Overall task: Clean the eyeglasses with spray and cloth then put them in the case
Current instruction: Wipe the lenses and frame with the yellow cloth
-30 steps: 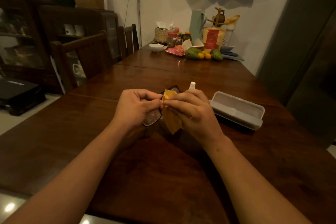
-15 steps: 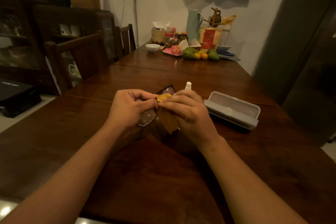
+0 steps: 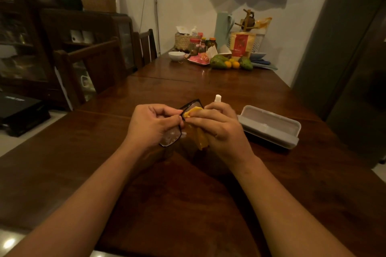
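Black-framed eyeglasses [image 3: 171, 137] are held above the dark wooden table [image 3: 188, 204]. My left hand [image 3: 153, 126] grips their frame near the bridge, one lens showing below its fingers. A yellow cloth [image 3: 195, 110] is pinched by my right hand [image 3: 218, 129] against the far lens, with more cloth hanging under the palm. The white top of the spray bottle [image 3: 217, 98] sticks up just behind my right hand; its body is hidden. A grey glasses case [image 3: 269, 126] lies open on the table to the right of my right hand.
At the table's far end stand a white bowl [image 3: 176, 55], a pink plate [image 3: 198, 59], jars, a woven basket and fruit [image 3: 229, 63]. Wooden chairs [image 3: 92, 69] line the left side, with a dark cabinet behind them.
The glasses have tilted a little, so more of the far lens frame shows above my hands. The yellow cloth has shifted along that lens. Both hands stay in the same place.
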